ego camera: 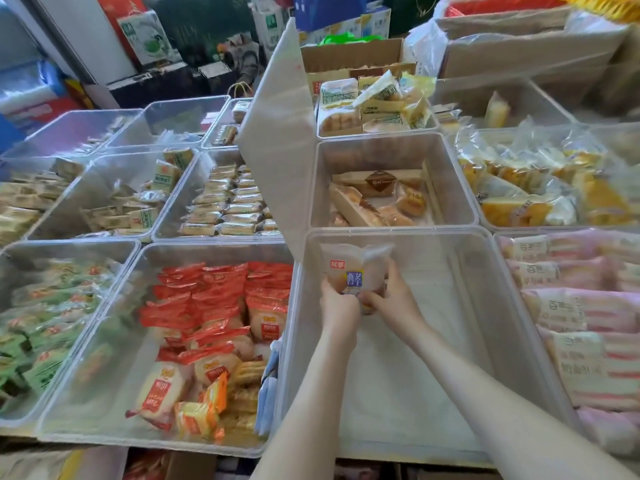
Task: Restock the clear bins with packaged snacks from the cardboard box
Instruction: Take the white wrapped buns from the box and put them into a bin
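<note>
Clear bins cover the frame edge to edge in a grid. Largest in view: the clear bin (485, 341) at lower centre-right, its floor bare apart from what the hands hold. Its lid (277, 133) stands raised, tilted up along the bin's left side, reaching toward upper centre.

Lower left of centre: bin of red-wrapped snacks (221, 306), roughly half full, packs heaped toward its right wall. Far lower left: bin of green packs (45, 323). Right edge: bin of pink-and-white striped packs (585, 327), stacked high. Centre, just above the bare bin: bin with brown-labelled pastries (381, 199), only a few in it. Upper right: bin of yellow cake slices (530, 188).

Top centre: an open cardboard box (349, 55), behind a bin of mixed bread packs (374, 102).

Left hand (337, 303) and right hand (389, 296), both inside the bare bin near its far wall, are closed together on a single packaged snack (353, 268); it is translucent with a red tag and blue label, held upright. Fingers of both hands wrap its lower half.
</note>
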